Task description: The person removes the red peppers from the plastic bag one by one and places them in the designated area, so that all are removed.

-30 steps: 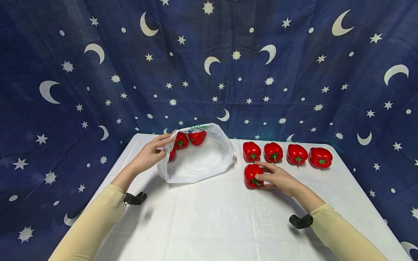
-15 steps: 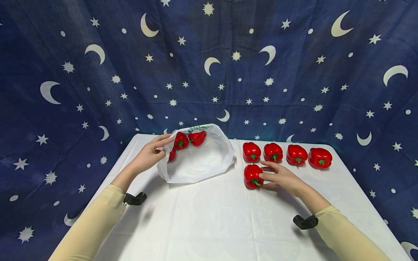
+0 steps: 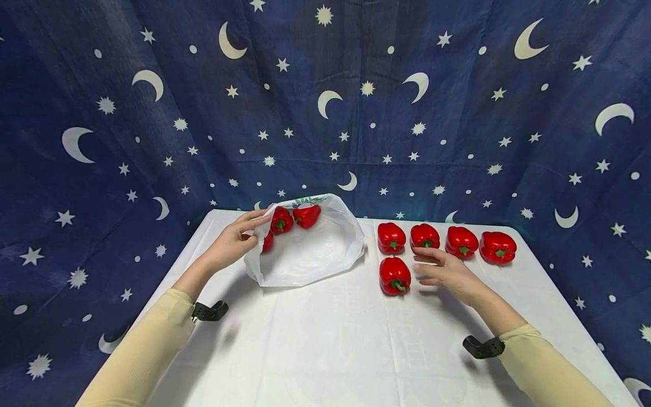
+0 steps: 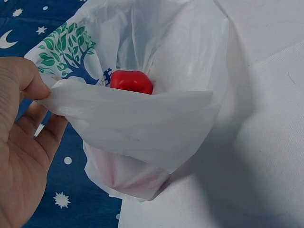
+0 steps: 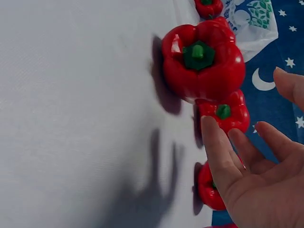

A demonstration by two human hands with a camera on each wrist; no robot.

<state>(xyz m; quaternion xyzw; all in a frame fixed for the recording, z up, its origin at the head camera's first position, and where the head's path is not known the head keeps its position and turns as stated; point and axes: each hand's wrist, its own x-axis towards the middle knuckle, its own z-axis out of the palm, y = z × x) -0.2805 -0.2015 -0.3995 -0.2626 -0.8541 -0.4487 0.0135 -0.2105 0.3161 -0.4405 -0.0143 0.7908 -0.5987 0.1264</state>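
My left hand (image 3: 235, 242) pinches the left edge of a white plastic bag (image 3: 310, 265), holding its mouth open; the left wrist view shows thumb and fingers at the rim and a green tree print on the bag. Inside lie several red bell peppers (image 3: 307, 216), one partly hidden behind the bag's edge. On the right, my right hand (image 3: 447, 277) hovers with fingers spread, holding nothing. A single bell pepper (image 3: 394, 276) stands just left of its fingertips, apart from them, with its green stem facing me. In the right wrist view that pepper (image 5: 204, 61) sits beyond the fingers.
A row of several more red bell peppers (image 3: 461, 242) runs along the back right of the table, behind the right hand. White cloth covers the table (image 3: 325, 350). A dark blue curtain (image 3: 285, 102) with moons and stars hangs right behind it.
My right hand has let go of the front bell pepper and drawn back to the right, its fingers opening. The pepper stays standing where it was. The left hand and bag have not moved.
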